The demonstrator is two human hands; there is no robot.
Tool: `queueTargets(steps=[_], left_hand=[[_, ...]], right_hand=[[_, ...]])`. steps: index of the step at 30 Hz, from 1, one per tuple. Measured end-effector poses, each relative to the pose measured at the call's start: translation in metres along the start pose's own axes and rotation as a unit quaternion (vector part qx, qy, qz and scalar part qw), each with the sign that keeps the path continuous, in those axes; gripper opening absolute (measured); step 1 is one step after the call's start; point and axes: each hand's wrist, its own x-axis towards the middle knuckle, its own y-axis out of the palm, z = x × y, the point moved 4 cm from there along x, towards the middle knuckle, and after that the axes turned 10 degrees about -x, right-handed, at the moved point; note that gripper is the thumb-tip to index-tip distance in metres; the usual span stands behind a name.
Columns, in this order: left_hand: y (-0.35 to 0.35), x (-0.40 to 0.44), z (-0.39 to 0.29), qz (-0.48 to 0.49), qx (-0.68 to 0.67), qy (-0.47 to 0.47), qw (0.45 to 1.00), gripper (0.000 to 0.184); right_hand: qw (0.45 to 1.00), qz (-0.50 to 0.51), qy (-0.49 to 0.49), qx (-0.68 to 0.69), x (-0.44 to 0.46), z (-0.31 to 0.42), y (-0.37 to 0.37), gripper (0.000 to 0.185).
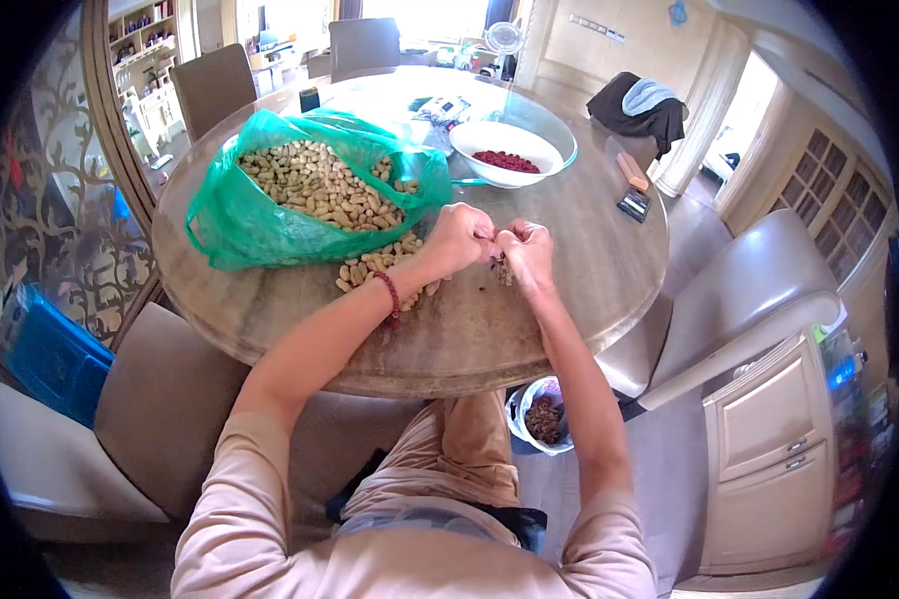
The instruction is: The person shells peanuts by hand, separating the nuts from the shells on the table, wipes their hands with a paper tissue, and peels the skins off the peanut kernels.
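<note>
Round table (609, 262); loose peanuts (358, 271), beside left grip (457, 240)

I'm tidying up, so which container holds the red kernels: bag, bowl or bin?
The white bowl on the table; the green bag holds unshelled peanuts, the bin brown scraps.

I sit at a round, greyish-brown marbled table (609, 270), two brown high-backed chairs (365, 50) across from me and a shiny beige padded chair (754, 280) to my right. Daylight glares through the bright window (425, 14) beyond. A tall panel of brown scrollwork (65, 200) rises at my left; a cream panelled wooden cabinet (769, 439) stands right, on pale grey floor (659, 479)
</note>
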Motion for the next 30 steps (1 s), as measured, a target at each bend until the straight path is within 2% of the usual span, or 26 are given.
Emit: queueTargets(steps=[2,3,5,9,11,14,18,20,21,23,24,26,30], left_hand=[[-0.001,0.001,0.001,-0.028,-0.085,-0.001,0.996,0.005],[-0.001,0.0,0.0,-0.025,-0.081,-0.002,0.996,0.005],[-0.002,-0.001,0.001,-0.034,-0.114,-0.056,0.991,0.009],[0.002,0.0,0.013,-0.057,-0.159,-0.082,0.982,0.014],[0.002,-0.001,0.017,-0.057,-0.227,-0.105,0.967,0.018],[-0.004,-0.002,0.008,-0.057,-0.293,-0.132,0.945,0.02],[-0.009,-0.002,0.017,-0.032,-0.332,-0.165,0.928,0.021],[-0.01,-0.004,0.013,-0.034,-0.36,-0.205,0.909,0.02],[-0.01,-0.003,0.014,-0.034,-0.36,-0.203,0.91,0.02],[-0.011,-0.002,0.018,-0.032,-0.348,-0.213,0.912,0.021],[-0.011,-0.002,0.018,-0.033,-0.348,-0.211,0.913,0.021],[-0.012,-0.003,0.021,-0.036,-0.335,-0.232,0.913,0.022],[-0.015,-0.007,0.021,-0.039,-0.309,-0.263,0.913,0.023]], right_hand=[[0.999,-0.009,-0.009,0.031,0.002,-0.008,0.002,0.018],[1.0,-0.005,-0.004,0.03,-0.001,-0.004,0.0,0.018],[0.999,-0.006,-0.004,0.033,-0.002,0.006,-0.004,0.018],[0.995,0.027,0.058,0.077,-0.004,0.004,-0.004,0.013],[0.937,0.132,0.152,0.286,-0.005,-0.001,0.001,0.012],[0.909,0.162,0.148,0.356,-0.005,0.004,0.004,0.009],[0.906,0.195,0.127,0.354,-0.007,0.007,0.006,0.008],[0.967,0.122,0.03,0.22,-0.009,0.016,0.003,0.008],[0.968,0.121,0.028,0.219,-0.006,0.012,0.006,0.008],[0.98,0.058,-0.123,0.142,0.0,0.008,0.009,0.008],[0.98,0.059,-0.125,0.141,-0.003,0.012,0.005,0.008],[0.993,0.051,-0.11,0.013,-0.01,0.026,-0.005,0.008],[0.993,0.036,-0.105,-0.048,-0.011,0.026,-0.006,0.008]])
